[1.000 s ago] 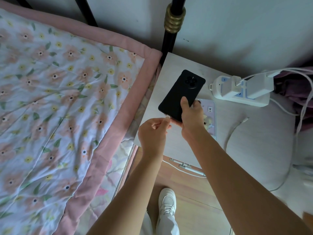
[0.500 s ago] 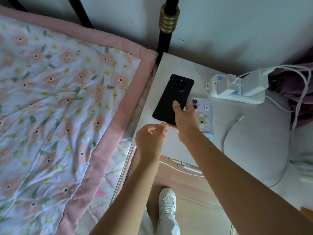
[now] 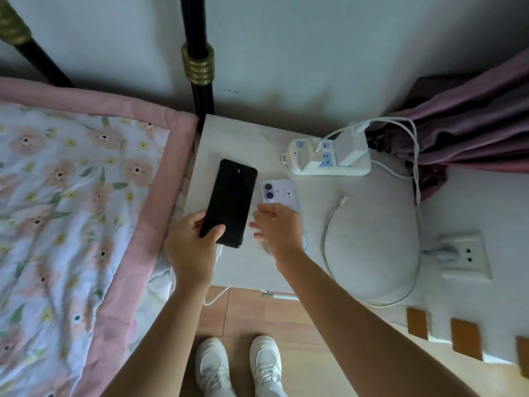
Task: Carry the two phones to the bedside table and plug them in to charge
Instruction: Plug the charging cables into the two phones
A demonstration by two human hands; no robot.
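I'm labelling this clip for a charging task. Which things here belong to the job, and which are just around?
Part of the job:
black phone, held by left hand
purple phone, under right hand
loose cable
power strip
bedside table

Just around:
floral quilt
bedpost
curtain
wall socket

Matt blk phone [image 3: 230, 202], glossy lilac phone [image 3: 279, 192], white plastic power strip [image 3: 326, 164], quilted cloth bedspread [image 3: 71, 224], pale woodgrain tabletop [image 3: 246, 138].

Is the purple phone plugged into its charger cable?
No, the purple phone lies on the bedside table with no cable in it, and the loose white cable's plug rests apart to its right.
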